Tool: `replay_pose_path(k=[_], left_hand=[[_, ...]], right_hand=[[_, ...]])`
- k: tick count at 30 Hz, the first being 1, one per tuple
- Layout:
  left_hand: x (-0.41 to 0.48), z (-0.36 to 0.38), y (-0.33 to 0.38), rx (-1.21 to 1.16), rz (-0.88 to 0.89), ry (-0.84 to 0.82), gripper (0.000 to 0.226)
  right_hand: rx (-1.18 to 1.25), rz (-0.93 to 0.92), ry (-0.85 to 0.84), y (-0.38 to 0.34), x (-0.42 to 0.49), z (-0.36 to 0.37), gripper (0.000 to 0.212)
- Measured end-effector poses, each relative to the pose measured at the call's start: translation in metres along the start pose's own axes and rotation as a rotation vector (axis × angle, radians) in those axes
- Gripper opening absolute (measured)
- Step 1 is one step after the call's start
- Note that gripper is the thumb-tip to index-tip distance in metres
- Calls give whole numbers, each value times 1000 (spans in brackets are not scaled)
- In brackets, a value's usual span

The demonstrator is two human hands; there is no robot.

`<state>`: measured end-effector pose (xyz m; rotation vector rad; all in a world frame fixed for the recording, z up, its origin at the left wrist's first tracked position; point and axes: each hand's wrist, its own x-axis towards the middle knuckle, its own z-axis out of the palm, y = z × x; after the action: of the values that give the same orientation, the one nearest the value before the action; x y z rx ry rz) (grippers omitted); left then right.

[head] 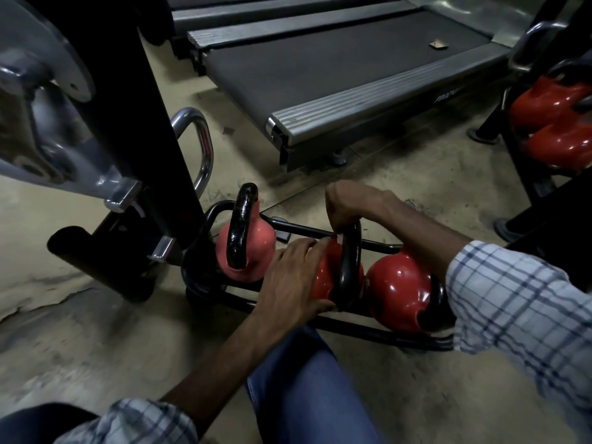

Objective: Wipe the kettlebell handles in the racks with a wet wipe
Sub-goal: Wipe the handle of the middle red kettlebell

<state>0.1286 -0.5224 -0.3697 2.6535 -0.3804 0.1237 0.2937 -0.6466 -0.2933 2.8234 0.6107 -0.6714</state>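
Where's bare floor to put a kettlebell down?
Bare floor lies between the rack and the treadmill, and between the knee and the black machine foot. The rack is crowded: three kettlebells, left hand and right hand on the middle kettlebell.

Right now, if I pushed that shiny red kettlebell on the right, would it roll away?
Probably not far: the right kettlebell has a round, glossy body, but the black rack cradles it. It looks like solid metal, so likely heavy for its size. The shine suggests a slippery surface.
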Motion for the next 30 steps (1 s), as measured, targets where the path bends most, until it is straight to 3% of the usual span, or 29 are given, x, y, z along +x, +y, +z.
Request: replay_pose_path(k=[4, 9, 13, 16, 20, 22, 25, 27, 30], left_hand=[[-2, 0, -3, 8, -73, 23, 117], [0, -1, -2, 15, -83, -1, 121], [2, -1, -2, -3, -81, 39, 115], [3, -2, -3, 14, -79, 14, 118], [4, -2, -2, -21, -49, 52, 111], [4, -1, -3, -22, -39, 56, 107], [3, -1, -3, -18, -18, 61, 103], [4, -1, -3, -17, 7, 33, 106], [4, -4, -2, -6, 29, -12, 112]], right_hand=[[-15, -79, 45, -3, -14, 4, 20], [43, -22, 156, -1, -27, -2, 22], [-50, -152, 47, -35, -67, 20, 38], [26, -74, 167, -25, -69, 18, 21], [52, -193, 189, -37, -83, 44, 31], [148, -229, 209, -39, -98, 64, 27], [376, -201, 497, -20, -114, 89, 6], [620, -118, 692, -17, -128, 108, 8], [1096, 94, 845, -29, -139, 134, 15]])
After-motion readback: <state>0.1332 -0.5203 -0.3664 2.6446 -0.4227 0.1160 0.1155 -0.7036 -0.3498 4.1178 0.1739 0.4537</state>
